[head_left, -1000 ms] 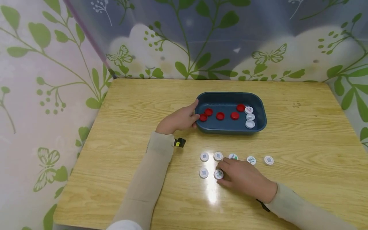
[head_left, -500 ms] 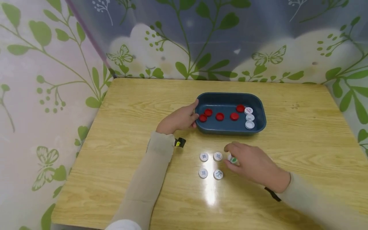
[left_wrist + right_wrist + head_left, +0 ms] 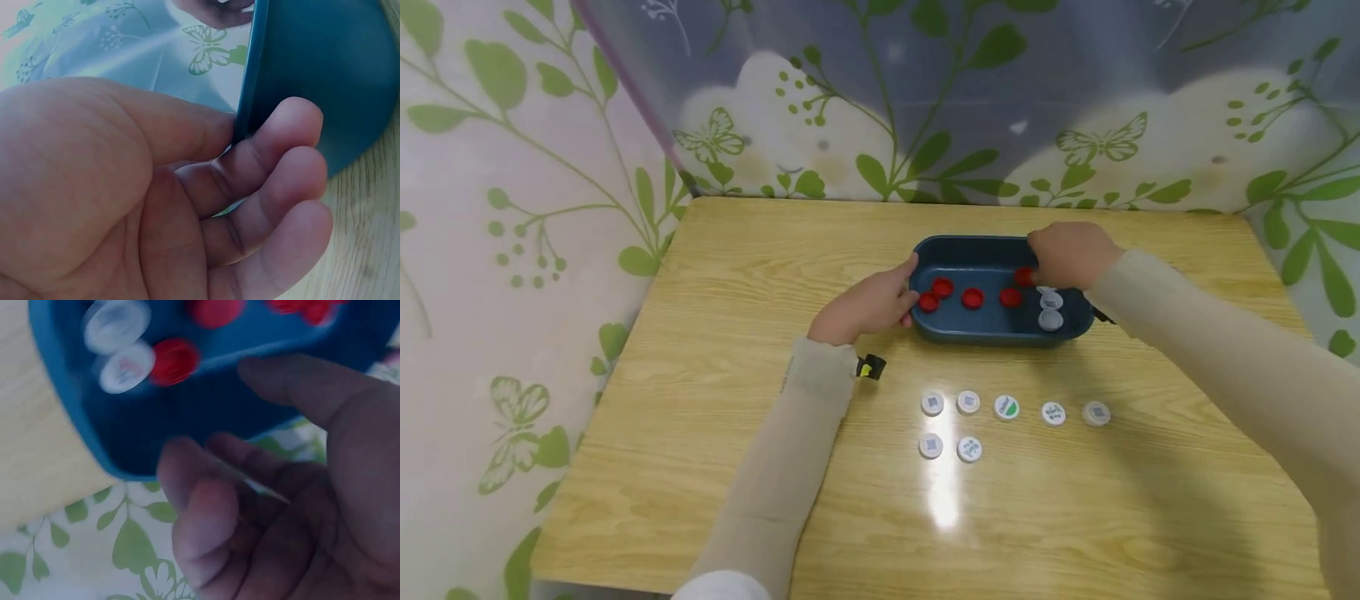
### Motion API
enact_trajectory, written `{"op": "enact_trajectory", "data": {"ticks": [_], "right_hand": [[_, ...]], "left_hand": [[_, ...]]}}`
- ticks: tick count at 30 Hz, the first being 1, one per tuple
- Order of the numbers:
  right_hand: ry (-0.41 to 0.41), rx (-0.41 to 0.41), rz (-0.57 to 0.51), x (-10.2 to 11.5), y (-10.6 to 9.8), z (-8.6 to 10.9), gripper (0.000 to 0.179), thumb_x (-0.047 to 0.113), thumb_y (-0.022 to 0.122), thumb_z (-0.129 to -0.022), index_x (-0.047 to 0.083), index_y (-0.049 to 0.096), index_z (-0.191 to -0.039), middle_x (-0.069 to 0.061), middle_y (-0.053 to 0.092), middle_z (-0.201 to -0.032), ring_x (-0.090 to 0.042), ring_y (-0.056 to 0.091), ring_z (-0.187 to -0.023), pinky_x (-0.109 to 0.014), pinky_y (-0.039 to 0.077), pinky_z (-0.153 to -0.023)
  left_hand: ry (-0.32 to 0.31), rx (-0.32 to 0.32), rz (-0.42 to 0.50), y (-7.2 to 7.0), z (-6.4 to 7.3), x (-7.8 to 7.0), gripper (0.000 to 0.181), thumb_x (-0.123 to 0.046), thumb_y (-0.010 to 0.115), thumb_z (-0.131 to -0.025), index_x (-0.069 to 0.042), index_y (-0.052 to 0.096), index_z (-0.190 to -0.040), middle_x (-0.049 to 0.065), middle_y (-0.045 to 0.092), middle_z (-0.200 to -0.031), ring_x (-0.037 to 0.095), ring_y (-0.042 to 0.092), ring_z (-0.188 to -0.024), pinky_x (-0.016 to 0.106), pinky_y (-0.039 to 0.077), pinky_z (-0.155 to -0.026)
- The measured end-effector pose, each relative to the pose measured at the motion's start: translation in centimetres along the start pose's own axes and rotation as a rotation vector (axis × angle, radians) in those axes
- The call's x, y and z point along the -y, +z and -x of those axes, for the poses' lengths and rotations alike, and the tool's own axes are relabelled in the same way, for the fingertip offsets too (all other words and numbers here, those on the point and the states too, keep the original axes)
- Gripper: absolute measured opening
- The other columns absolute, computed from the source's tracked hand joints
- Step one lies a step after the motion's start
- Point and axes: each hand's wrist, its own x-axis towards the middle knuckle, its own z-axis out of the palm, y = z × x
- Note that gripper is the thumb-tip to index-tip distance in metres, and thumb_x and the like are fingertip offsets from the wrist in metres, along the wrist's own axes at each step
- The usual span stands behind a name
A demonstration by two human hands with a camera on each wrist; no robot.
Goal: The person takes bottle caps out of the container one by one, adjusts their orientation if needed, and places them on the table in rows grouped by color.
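- Surface: light wood-grain counter [image 3: 737,250], its far edge against a wall [image 3: 850,83] printed with green leaves and butterflies.
- Container: dark blue, rounded rectangular plastic bin [image 3: 985,337], right of the counter's centre and nearer its far edge than its near edge.
- Contents of bin: five small round red plastic caps [image 3: 972,297] spread from its left end towards its right, and a column of three round white plastic caps [image 3: 1050,319] near its right end. The farthest white cap is partly hidden in the head view.
- On the counter: seven round white printed caps [image 3: 1006,407], between the bin and the counter's near edge. Five form a row nearer the bin; two sit below that row's left end. Some bear grey square codes, others green print.
- Left hand [image 3: 868,304]: grasping the bin's left rim between thumb and fingers, apparently to steady it.
- Right hand [image 3: 1071,254]: over the far right corner of the bin, fingers loosely bent, thumb apart from them. No cap shows in its grip; it reads as released. The right wrist view is blurred.
- Step in hand, as judged: fetching another cap from the bin, probably a white one, for the arrangement on the counter.
- Next move, as judged: it calls for lowering the fingertips onto one white cap, pinching its edge without disturbing the red cap alongside, and lifting it over the rim while the left hand holds the bin firm.
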Motion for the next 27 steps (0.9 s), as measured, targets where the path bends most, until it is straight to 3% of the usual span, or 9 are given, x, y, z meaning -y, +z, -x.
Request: {"op": "enact_trajectory", "data": {"ticks": [2, 6, 11, 16, 23, 27], "right_hand": [[-0.003, 0.021, 0.057, -0.1, 0.2, -0.8, 0.015, 0.014, 0.071, -0.09, 0.001, 0.065, -0.086, -0.013, 0.067, -0.082, -0.028, 0.061, -0.07, -0.048, 0.051, -0.063], [-0.005, 0.052, 0.133, 0.3, 1.0, -1.7, 0.019, 0.005, 0.066, -0.087, 0.007, 0.058, -0.069, -0.007, 0.06, -0.071, -0.023, 0.05, -0.062, -0.042, 0.045, -0.057], [0.024, 0.089, 0.133, 0.5, 1.8, -2.1, 0.02, 0.0, 0.06, -0.088, 0.005, 0.059, -0.069, -0.009, 0.06, -0.073, -0.024, 0.049, -0.064, -0.042, 0.046, -0.056], [0.038, 0.099, 0.106, 0.3, 2.0, -2.2, 0.019, -0.002, 0.057, -0.09, 0.002, 0.061, -0.072, -0.011, 0.062, -0.075, -0.026, 0.052, -0.066, -0.045, 0.05, -0.059], [0.016, 0.108, 0.064, 0.3, 2.5, -2.4, 0.017, -0.007, 0.058, -0.09, 0.0, 0.063, -0.076, -0.013, 0.065, -0.077, -0.027, 0.056, -0.068, -0.045, 0.05, -0.064], [-0.027, 0.095, 0.065, 0.4, 2.8, -2.8, 0.015, -0.006, 0.061, -0.091, 0.0, 0.063, -0.077, -0.014, 0.067, -0.077, -0.027, 0.06, -0.069, -0.044, 0.051, -0.066]], "left_hand": [[0.001, 0.001, 0.008, 0.1, -0.1, -0.1, 0.069, -0.025, 0.043, -0.113, -0.018, 0.002, -0.168, 0.014, 0.071, -0.093, 0.019, 0.056, -0.072, 0.034, 0.043, -0.074], [0.011, -0.007, 0.025, 0.3, -0.2, -0.3, 0.068, -0.024, 0.043, -0.112, -0.016, 0.004, -0.168, 0.014, 0.07, -0.09, 0.02, 0.058, -0.072, 0.034, 0.044, -0.074], [0.026, 0.0, 0.013, 0.3, -0.2, -0.7, 0.069, -0.024, 0.043, -0.112, -0.015, 0.003, -0.168, 0.013, 0.069, -0.088, 0.018, 0.056, -0.07, 0.034, 0.044, -0.073], [0.002, 0.003, 0.014, 0.2, -0.1, -0.9, 0.068, -0.024, 0.042, -0.112, -0.017, 0.003, -0.168, 0.011, 0.069, -0.09, 0.017, 0.058, -0.074, 0.033, 0.045, -0.073], [-0.009, 0.022, 0.002, 0.2, 0.0, -0.7, 0.068, -0.028, 0.04, -0.113, -0.019, -0.001, -0.168, 0.012, 0.071, -0.094, 0.018, 0.054, -0.073, 0.031, 0.043, -0.077], [-0.01, 0.007, 0.011, 0.1, 0.3, -0.4, 0.068, -0.027, 0.04, -0.113, -0.019, 0.0, -0.168, 0.013, 0.07, -0.093, 0.016, 0.052, -0.069, 0.031, 0.042, -0.07]]}}
